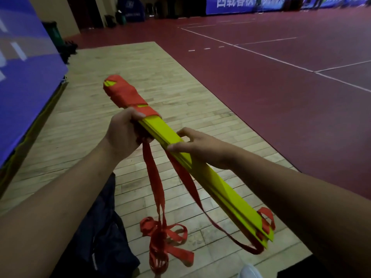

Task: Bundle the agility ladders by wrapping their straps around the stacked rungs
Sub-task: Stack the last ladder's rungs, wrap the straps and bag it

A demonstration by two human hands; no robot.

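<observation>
Writing: white characters on blue banner (251, 2), too blurred to read | green bin (53, 33) far left, contents hidden | yellow stacked rungs (200, 169) held above wooden floor (140, 63), far end wound in red straps (124, 91), rest dangling | left hand (124, 131) grips stack at wrap's edge | right hand (197, 145) pinches stack's edges

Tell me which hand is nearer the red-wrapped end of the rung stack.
Left. The left hand grips the yellow rungs at the edge of the red-wrapped end; the right hand holds them farther down, apart from the wrapping.
</observation>
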